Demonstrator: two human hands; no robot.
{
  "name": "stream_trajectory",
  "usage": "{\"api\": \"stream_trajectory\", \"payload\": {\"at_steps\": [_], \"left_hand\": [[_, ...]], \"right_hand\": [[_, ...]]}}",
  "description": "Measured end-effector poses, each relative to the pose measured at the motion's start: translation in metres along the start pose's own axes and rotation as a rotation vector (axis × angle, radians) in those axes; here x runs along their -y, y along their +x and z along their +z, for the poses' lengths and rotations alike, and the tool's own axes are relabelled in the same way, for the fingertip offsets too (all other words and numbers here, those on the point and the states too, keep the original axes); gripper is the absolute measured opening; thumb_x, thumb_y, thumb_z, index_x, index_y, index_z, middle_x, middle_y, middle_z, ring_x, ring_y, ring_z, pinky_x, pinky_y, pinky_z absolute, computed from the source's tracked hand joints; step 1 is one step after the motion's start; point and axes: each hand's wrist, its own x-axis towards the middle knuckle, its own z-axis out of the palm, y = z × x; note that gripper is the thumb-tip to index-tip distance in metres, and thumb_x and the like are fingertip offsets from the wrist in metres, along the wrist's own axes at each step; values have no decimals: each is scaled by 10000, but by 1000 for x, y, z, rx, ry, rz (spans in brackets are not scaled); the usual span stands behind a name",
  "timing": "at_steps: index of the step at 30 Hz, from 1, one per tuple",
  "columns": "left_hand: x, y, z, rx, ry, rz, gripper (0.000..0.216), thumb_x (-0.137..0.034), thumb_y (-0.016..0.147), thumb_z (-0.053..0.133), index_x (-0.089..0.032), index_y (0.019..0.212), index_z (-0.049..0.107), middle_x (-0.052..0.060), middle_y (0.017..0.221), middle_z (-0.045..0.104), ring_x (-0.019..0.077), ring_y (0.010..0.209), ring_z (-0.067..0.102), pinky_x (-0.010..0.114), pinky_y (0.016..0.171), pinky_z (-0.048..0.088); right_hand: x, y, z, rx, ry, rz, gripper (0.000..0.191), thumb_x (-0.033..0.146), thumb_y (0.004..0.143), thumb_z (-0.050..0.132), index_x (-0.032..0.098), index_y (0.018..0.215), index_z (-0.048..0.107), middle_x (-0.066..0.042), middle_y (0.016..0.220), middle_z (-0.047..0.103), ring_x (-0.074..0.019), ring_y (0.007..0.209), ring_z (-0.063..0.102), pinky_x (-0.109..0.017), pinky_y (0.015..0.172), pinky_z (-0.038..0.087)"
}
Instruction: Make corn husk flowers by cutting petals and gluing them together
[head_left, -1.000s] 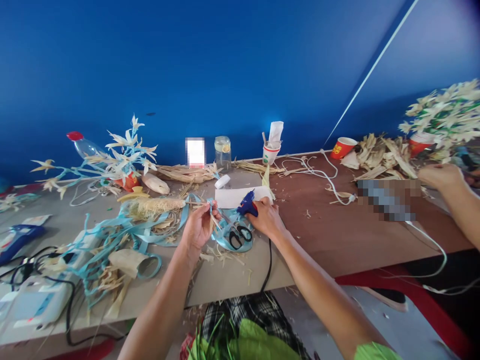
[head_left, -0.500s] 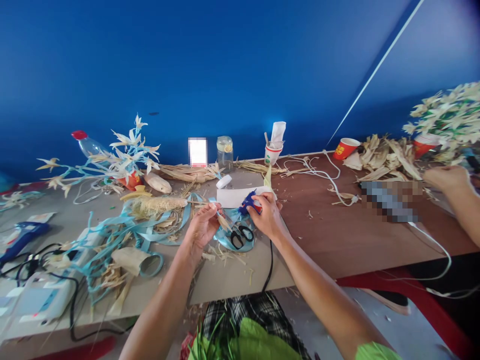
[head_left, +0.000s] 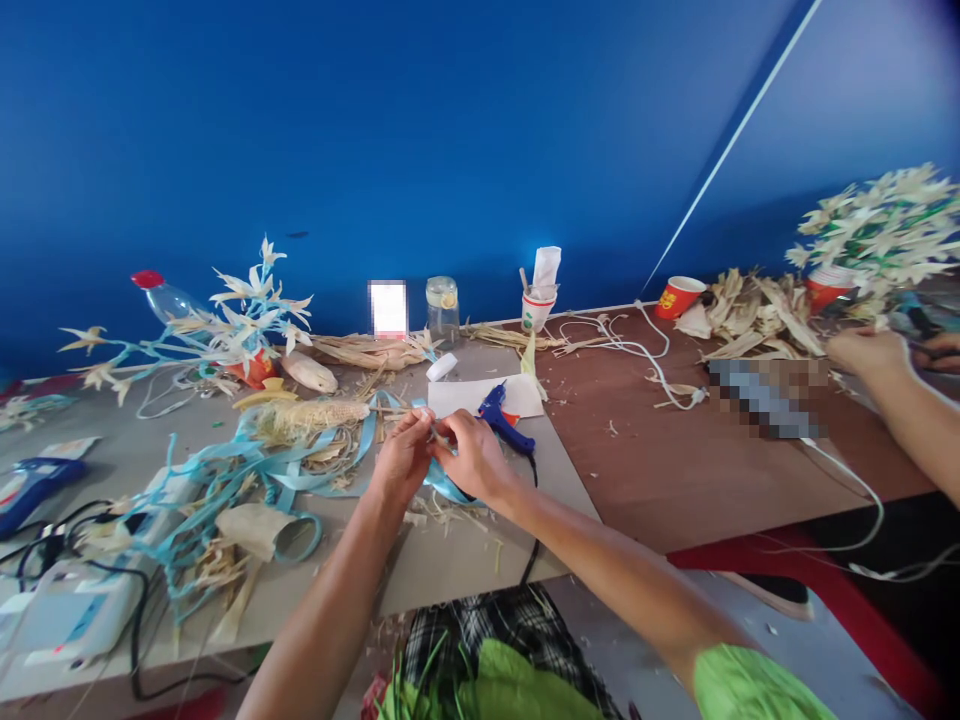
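Observation:
My left hand (head_left: 403, 452) is closed, its thumb and fingers pinching a small strip of pale corn husk (head_left: 438, 434). Against it, my right hand (head_left: 478, 458) pinches the same strip; the fingers hide most of it. Just beyond the right hand, a blue hot glue gun (head_left: 510, 428) lies partly on a sheet of white paper (head_left: 448, 398), its black cord running toward the table's front edge. Light blue ribbon (head_left: 448, 488) lies under my hands. The scissors there are almost wholly covered by my right hand.
At left lie tangled blue stems (head_left: 176, 530), a cardboard tube (head_left: 251, 528), a power strip and a second glue gun (head_left: 37, 490). Husk flowers (head_left: 255, 300), a glass jar (head_left: 442, 315) and a paper cup (head_left: 538, 308) stand behind. Another person's hand (head_left: 870, 352) is at right.
My right hand has let go of the glue gun, leaving it by the paper, and moved left to meet my left hand at the husk strip. The view has shifted slightly.

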Motion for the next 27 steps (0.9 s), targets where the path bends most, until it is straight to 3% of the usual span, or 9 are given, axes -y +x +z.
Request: {"api": "stream_trajectory", "payload": {"at_steps": [3, 7, 12, 15, 18, 23, 25, 27], "left_hand": [[1, -1, 1, 15, 26, 17, 96, -180, 680, 708, -129, 700, 630, 6, 672, 592, 102, 622, 555, 203, 583, 427], [-1, -1, -1, 101, 50, -12, 108, -202, 689, 704, -115, 743, 669, 46, 740, 635, 143, 720, 585, 230, 636, 428], [-5, -1, -5, 129, 7, -62, 247, -194, 657, 714, -113, 889, 691, 90, 902, 678, 179, 838, 602, 267, 737, 446], [-7, -2, -3, 156, -14, -61, 395, -157, 630, 709, -140, 1022, 669, 88, 1027, 665, 169, 872, 599, 275, 784, 449], [-9, -3, -2, 158, -22, -14, 431, -134, 609, 708, -178, 1035, 660, 56, 1013, 660, 146, 825, 597, 281, 782, 458], [-13, 3, -9, 41, -22, 124, 180, -244, 684, 670, -199, 857, 660, 25, 863, 650, 131, 757, 589, 347, 840, 461], [-12, 5, -13, -77, 139, 244, 139, -320, 751, 624, -187, 786, 642, 18, 802, 628, 117, 702, 569, 334, 816, 463], [-9, 5, -15, -216, 465, 465, 128, -303, 764, 621, -187, 813, 646, 25, 847, 629, 131, 772, 575, 311, 825, 449]], "right_hand": [[-2, 2, 3, -6, 7, 9, 23, 158, 769, 565, 173, 753, 560, -41, 769, 599, -161, 707, 554, -295, 715, 405], [-4, 3, -5, 41, 260, 85, 49, 165, 766, 533, 166, 732, 568, -31, 743, 598, -141, 682, 540, -259, 669, 404], [-4, 7, -19, 171, 613, 241, 131, 262, 754, 543, 146, 747, 603, -1, 688, 591, -111, 616, 502, -226, 590, 378], [-6, 8, -20, 190, 709, 265, 184, 306, 761, 526, 141, 751, 606, 24, 619, 533, -86, 551, 426, -217, 541, 337], [-10, 7, -18, 168, 723, 256, 208, 336, 765, 515, 142, 746, 589, 38, 583, 476, -79, 528, 374, -213, 508, 303], [-19, 9, -19, 90, 604, 261, 192, 323, 785, 483, 152, 760, 567, 37, 567, 463, -89, 509, 388, -214, 487, 300], [-22, 10, -22, 32, 478, 215, 153, 278, 788, 482, 157, 774, 574, 21, 592, 515, -107, 544, 449, -221, 527, 342], [-24, 10, -24, -12, 310, 127, 110, 204, 774, 484, 159, 760, 584, -10, 656, 584, -129, 617, 517, -239, 605, 379]]}}
